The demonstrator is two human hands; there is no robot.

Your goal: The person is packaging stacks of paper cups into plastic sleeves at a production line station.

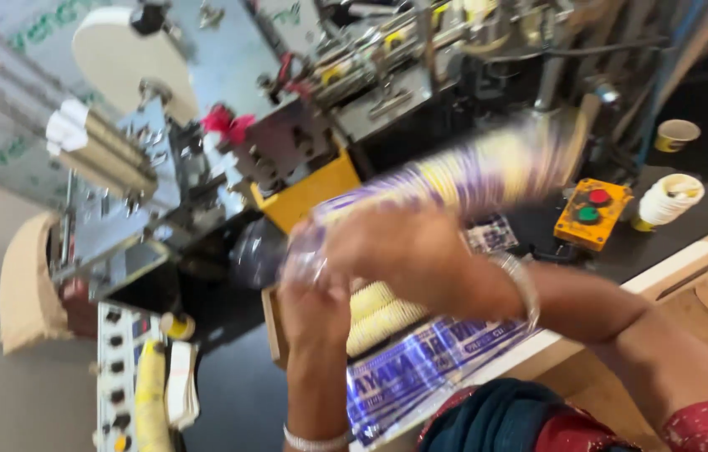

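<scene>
Near: two hands, left hand (312,305) and right hand (408,251), both clenched on one blurred sleeve of cups (446,180) held slanted over the black bench (705,201). Below: one printed bag (421,368), one cup stack (379,314). Far: one button box (592,213), one white stack (668,199), one single cup (676,134); risk of sleeve splitting from fast swing, likely spilling cups.

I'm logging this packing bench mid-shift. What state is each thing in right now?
Long stack of purple-and-yellow paper cups in a clear sleeve: lifted, tilted, motion-blurred.
Left hand: gripping the sleeve's lower end.
Right hand: closed around the stack.
Printed purple plastic bags: lying flat on the bench.
Small white stack of paper cups: lying untouched.
Single paper cup: upright, open.
</scene>
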